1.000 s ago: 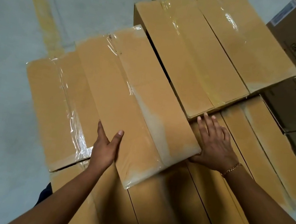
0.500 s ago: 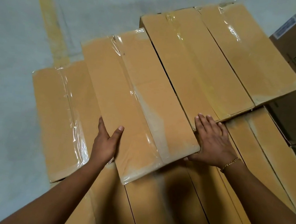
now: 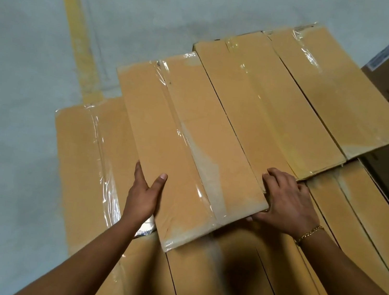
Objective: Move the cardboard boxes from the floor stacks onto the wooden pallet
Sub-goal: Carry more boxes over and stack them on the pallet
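Right hand [image 3: 288, 206] now curled over box [image 3: 187, 151] edge

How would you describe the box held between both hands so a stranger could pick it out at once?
On the grey floor lies a spread of flat tan cardboard boxes. The held box sits on top in the middle. It alone has the left hand and right hand gripping its near end.
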Demonstrator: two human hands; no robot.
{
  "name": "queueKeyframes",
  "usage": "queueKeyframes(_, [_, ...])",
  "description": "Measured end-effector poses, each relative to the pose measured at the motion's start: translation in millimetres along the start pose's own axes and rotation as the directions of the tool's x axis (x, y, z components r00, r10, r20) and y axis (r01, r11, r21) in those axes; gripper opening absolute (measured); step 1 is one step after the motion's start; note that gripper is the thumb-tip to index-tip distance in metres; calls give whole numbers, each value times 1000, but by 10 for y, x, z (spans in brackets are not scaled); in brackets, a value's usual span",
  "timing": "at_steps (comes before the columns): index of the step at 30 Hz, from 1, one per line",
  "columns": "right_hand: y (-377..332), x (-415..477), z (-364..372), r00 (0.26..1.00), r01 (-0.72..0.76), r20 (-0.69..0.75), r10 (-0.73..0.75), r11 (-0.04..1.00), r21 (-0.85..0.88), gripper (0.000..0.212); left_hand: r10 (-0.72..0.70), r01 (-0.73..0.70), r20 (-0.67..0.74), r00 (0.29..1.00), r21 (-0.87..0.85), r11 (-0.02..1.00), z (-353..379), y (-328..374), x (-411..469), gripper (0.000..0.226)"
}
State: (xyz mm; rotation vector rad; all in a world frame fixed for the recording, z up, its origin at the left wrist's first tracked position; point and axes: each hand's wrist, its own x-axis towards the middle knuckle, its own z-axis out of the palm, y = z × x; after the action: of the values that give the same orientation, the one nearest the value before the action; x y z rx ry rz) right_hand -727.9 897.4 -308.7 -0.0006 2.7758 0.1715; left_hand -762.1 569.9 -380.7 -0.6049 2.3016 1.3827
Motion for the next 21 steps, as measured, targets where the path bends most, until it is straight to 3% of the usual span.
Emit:
queueKeyframes(8, [-69,102,-73,999,-30,-39,28,998,-50,102,10,-10,-4,1000,-8,1000,-69,95,130,94])
queueKeyframes(21, [-99,129,-80,996,-53,-75,45,992,-113,103,26,-26,-5,1000,4,1000,-93,124,163,96])
